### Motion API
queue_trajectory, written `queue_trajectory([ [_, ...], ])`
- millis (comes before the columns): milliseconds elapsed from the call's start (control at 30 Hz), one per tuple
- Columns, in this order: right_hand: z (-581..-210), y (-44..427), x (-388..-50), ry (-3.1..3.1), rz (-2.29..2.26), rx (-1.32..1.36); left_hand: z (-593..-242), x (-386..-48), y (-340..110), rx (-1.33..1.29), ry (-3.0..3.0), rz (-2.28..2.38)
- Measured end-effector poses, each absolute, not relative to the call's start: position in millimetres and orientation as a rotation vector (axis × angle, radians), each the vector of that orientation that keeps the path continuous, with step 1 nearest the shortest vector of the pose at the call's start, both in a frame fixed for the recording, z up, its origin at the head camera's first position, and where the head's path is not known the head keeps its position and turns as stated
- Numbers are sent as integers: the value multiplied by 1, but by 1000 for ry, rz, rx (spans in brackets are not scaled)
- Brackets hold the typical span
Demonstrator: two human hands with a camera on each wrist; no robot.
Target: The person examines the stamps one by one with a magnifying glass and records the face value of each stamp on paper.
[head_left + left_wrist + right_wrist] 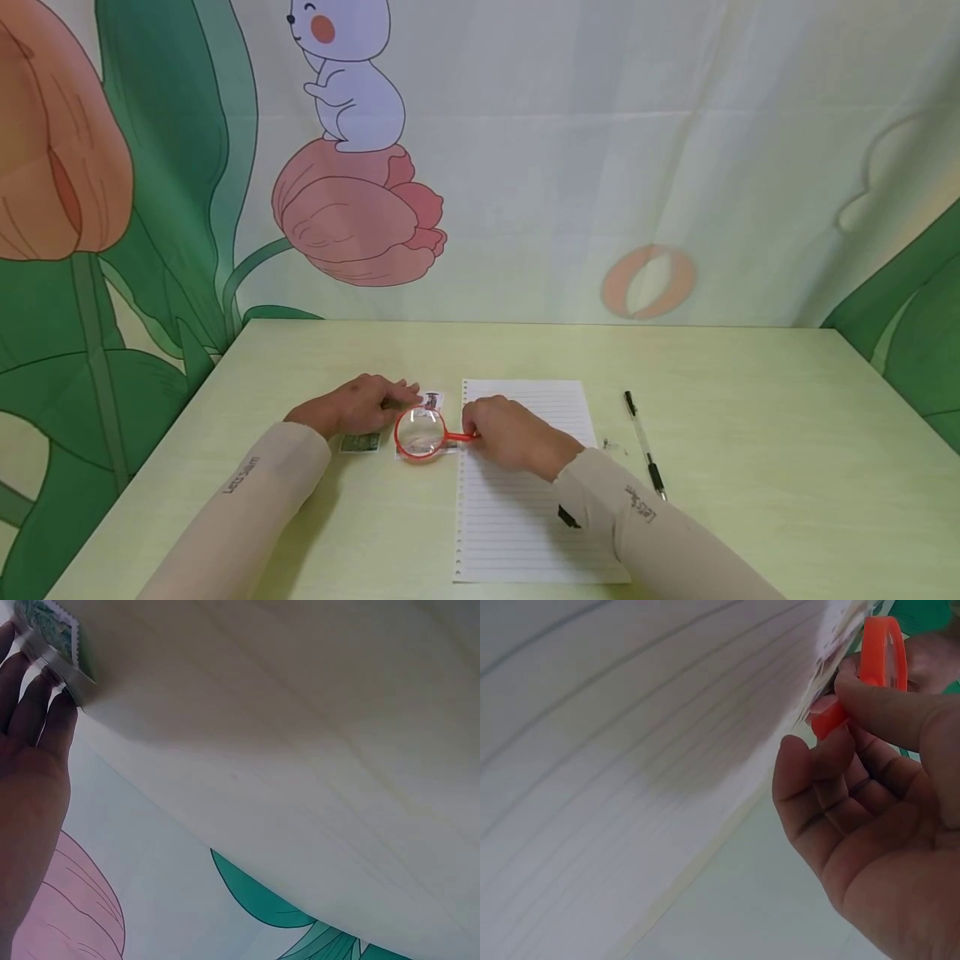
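Note:
A red-rimmed magnifying glass [420,432] is held by its handle in my right hand [513,433], above the left edge of the lined paper. The right wrist view shows the thumb and fingers pinching its orange-red handle [829,718]. My left hand [366,404] lies to the left of the lens, its fingers reaching toward a small stamp-like picture [432,400]. Below that hand sits a green stamp [360,443], whose serrated edge shows in the left wrist view. Another small piece [450,447] lies partly behind the lens and handle.
Lined loose-leaf paper [525,533] lies under my right hand and forearm. To its right is a black-and-clear pen [643,442]. A small black object [568,517] shows beside the right sleeve. A printed curtain [525,167] hangs behind the table [787,467].

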State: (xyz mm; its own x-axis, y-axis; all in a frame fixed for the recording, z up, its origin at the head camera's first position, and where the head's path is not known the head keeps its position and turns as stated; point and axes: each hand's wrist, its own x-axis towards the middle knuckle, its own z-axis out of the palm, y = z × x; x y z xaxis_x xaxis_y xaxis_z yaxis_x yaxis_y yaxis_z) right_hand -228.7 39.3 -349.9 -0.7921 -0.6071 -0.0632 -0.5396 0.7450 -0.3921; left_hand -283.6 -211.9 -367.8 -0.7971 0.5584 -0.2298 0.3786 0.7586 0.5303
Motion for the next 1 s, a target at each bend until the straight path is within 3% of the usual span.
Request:
queue_trajectory([
  [1000, -337, 98, -213, 2786, -737, -786, -366, -280, -211, 721, 2577, 639],
])
